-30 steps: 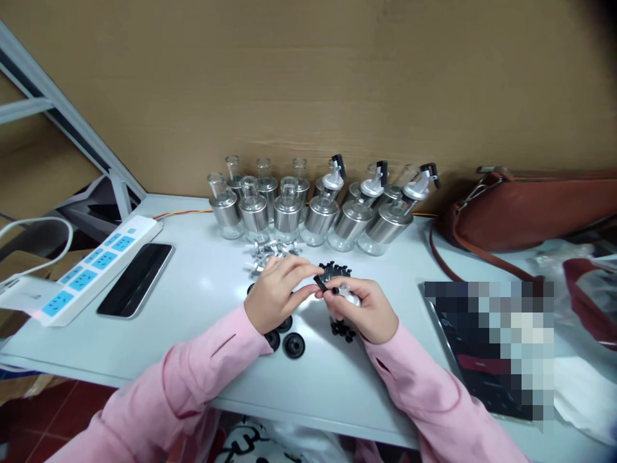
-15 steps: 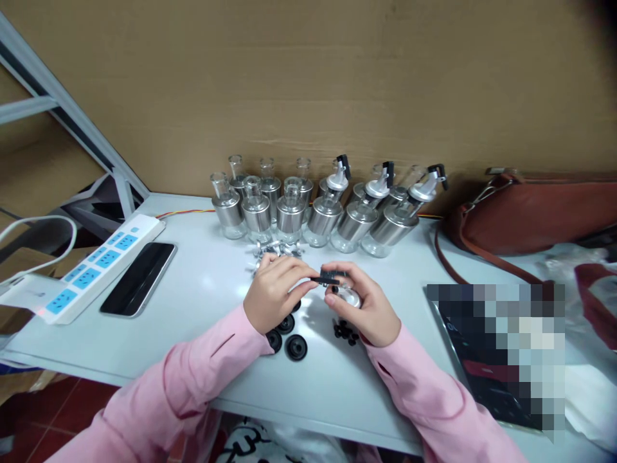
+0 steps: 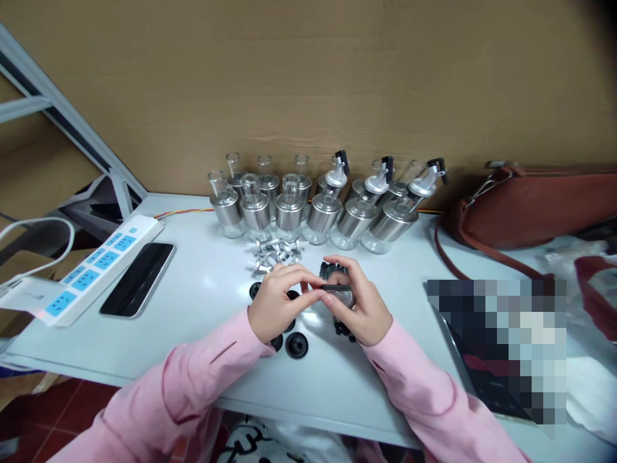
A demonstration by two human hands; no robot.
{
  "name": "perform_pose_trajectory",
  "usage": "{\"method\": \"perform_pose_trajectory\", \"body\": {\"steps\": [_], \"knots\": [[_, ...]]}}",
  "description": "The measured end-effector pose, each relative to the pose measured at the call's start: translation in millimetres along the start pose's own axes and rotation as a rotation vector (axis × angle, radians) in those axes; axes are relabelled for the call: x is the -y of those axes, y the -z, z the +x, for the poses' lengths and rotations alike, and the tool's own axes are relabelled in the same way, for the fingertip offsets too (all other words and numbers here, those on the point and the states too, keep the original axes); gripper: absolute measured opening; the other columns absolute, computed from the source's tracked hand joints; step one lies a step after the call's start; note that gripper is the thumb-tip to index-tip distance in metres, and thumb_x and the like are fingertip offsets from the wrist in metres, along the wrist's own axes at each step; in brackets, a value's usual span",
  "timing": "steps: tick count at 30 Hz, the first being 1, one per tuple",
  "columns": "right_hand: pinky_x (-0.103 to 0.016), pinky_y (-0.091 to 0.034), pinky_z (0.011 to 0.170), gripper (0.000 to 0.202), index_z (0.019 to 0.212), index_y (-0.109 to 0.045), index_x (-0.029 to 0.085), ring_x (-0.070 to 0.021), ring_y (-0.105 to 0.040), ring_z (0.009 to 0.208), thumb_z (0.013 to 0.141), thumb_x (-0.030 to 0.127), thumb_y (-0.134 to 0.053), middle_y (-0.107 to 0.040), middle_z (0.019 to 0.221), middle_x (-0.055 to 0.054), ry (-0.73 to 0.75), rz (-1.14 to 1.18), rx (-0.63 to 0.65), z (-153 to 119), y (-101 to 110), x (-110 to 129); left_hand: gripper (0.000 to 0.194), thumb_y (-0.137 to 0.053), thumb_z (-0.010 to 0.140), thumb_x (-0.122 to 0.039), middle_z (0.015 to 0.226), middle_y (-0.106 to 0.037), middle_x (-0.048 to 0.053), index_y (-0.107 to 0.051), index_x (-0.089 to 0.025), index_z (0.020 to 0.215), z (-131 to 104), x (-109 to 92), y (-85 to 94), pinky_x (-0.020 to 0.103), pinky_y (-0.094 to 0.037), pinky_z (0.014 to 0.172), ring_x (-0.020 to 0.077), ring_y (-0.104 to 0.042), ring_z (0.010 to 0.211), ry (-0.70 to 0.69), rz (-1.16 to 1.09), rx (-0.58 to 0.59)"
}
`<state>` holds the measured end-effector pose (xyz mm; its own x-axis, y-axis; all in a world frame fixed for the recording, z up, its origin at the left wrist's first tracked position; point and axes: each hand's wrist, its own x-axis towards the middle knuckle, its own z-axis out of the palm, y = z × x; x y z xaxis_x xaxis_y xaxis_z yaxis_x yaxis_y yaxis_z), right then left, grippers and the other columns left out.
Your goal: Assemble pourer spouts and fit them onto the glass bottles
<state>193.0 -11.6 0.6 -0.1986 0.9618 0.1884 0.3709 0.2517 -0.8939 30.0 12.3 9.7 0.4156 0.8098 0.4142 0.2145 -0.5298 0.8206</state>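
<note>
Between my two hands is a thin black strip-like part [image 3: 336,287]. The thumb and fingers of my left hand [image 3: 282,299] pinch its left end. My right hand [image 3: 364,305] is curled around its right side, fingertips meeting those of my left hand. Under my right fingers a clear or silvery round piece shows, partly hidden. Black round caps [image 3: 297,345] lie by my left wrist, some of them covered by the hand. Small black pieces [image 3: 341,328] sit under my right hand, and more dark pieces [image 3: 328,267] are behind its fingers. Silver spout parts [image 3: 274,252] are piled beyond my left hand.
Glass bottles with metal bands [image 3: 289,212] stand in rows at the back, three topped with silver-and-black pourers [image 3: 377,183]. At left lie a power strip [image 3: 96,270] and a phone [image 3: 138,280]. A brown bag [image 3: 540,209] and a pixelated dark flat item [image 3: 482,347] are at right.
My left hand has shifted slightly right and down, and its fingertips now meet my right hand's at the black part. More of the silver spout pile shows.
</note>
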Motion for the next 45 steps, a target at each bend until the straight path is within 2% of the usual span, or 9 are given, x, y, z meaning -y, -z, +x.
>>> {"method": "perform_pose_trajectory", "body": {"steps": [6, 15, 19, 25, 29, 32, 39, 42, 45], "knots": [[-0.026, -0.033, 0.053, 0.029, 0.106, -0.041, 0.02, -0.0138, -0.047, 0.056, 0.089, 0.039, -0.026, -0.049, 0.062, 0.002, -0.128, 0.199, -0.039, 0, -2, 1, 0.011, -0.064, 0.08, -0.027, 0.076, -0.065, 0.001, -0.064, -0.017, 0.078, 1, 0, -1.1, 0.033, -0.034, 0.073, 0.0156, -0.058, 0.069, 0.013, 0.032, 0.001], [-0.025, -0.034, 0.052, 0.027, 0.096, -0.045, 0.019, -0.0126, -0.045, 0.054, 0.087, 0.039, -0.029, -0.052, 0.061, 0.002, -0.144, 0.301, -0.035, -1, -4, 1, 0.021, -0.061, 0.08, -0.036, 0.07, -0.066, 0.001, -0.065, -0.018, 0.071, 1, 1, -2.1, 0.033, -0.035, 0.072, 0.0159, -0.059, 0.067, 0.022, 0.006, -0.002], [-0.021, -0.029, 0.04, 0.028, 0.099, -0.044, 0.02, -0.0099, -0.038, 0.044, 0.084, 0.041, -0.033, -0.051, 0.058, 0.003, -0.213, 0.438, -0.026, -3, -8, 0, 0.022, -0.062, 0.08, -0.034, 0.066, -0.066, 0.001, -0.065, -0.017, 0.065, 3, -1, -2.6, 0.031, -0.038, 0.07, 0.0154, -0.059, 0.065, 0.047, -0.067, 0.018], [-0.016, -0.027, 0.028, 0.031, 0.101, -0.035, 0.024, -0.0146, -0.051, 0.046, 0.077, 0.043, -0.042, -0.054, 0.058, 0.003, -0.431, 0.829, 0.096, 4, 0, 7, 0.019, -0.061, 0.081, -0.029, 0.067, -0.064, 0.003, -0.065, -0.016, 0.068, 3, -3, 0.0, 0.03, -0.042, 0.067, 0.015, -0.058, 0.064, 0.064, -0.06, 0.035], [-0.014, -0.017, 0.029, 0.035, 0.103, -0.034, 0.025, -0.0133, -0.049, 0.036, 0.073, 0.042, -0.045, -0.055, 0.05, 0.004, -0.541, 0.892, 0.227, 9, 5, 10, 0.017, -0.059, 0.082, -0.03, 0.071, -0.065, 0.003, -0.066, -0.016, 0.076, 0, -3, -1.2, 0.032, -0.04, 0.07, 0.0153, -0.058, 0.065, 0.001, -0.005, 0.024], [-0.015, -0.014, 0.03, 0.039, 0.102, -0.034, 0.022, -0.0114, -0.041, 0.027, 0.073, 0.047, -0.04, -0.053, 0.041, 0.005, -0.529, 0.876, 0.282, 8, 3, 12, 0.018, -0.058, 0.083, -0.03, 0.071, -0.065, 0.003, -0.066, -0.016, 0.076, -1, -2, -2.5, 0.034, -0.038, 0.072, 0.0156, -0.058, 0.065, -0.045, 0.017, 0.003], [-0.016, -0.011, 0.034, 0.043, 0.111, -0.035, 0.024, -0.0068, -0.035, 0.03, 0.077, 0.046, -0.049, -0.05, 0.046, 0.007, -0.504, 0.969, 0.247, 3, 5, 22, 0.018, -0.06, 0.082, -0.03, 0.072, -0.064, 0.003, -0.064, -0.015, 0.075, -1, -2, -2.4, 0.033, -0.037, 0.069, 0.0146, -0.057, 0.064, -0.068, -0.001, -0.066], [-0.016, -0.011, 0.035, 0.044, 0.111, -0.036, 0.025, -0.0044, -0.025, 0.03, 0.078, 0.052, -0.047, -0.044, 0.043, 0.009, -0.522, 0.985, 0.204, 3, 3, 21, 0.017, -0.059, 0.083, -0.029, 0.07, -0.064, 0.003, -0.064, -0.015, 0.075, -2, -4, -3.3, 0.033, -0.037, 0.068, 0.0143, -0.056, 0.063, -0.105, 0.013, -0.09], [-0.016, -0.014, 0.036, 0.039, 0.103, -0.039, 0.024, -0.0037, -0.024, 0.033, 0.077, 0.05, -0.05, -0.041, 0.046, 0.01, -0.483, 0.993, 0.134, 4, -3, 17, 0.015, -0.06, 0.082, -0.027, 0.069, -0.063, 0.003, -0.065, -0.015, 0.075, -3, -3, -4.0, 0.031, -0.039, 0.066, 0.014, -0.056, 0.063, -0.093, 0.003, -0.078]]}}
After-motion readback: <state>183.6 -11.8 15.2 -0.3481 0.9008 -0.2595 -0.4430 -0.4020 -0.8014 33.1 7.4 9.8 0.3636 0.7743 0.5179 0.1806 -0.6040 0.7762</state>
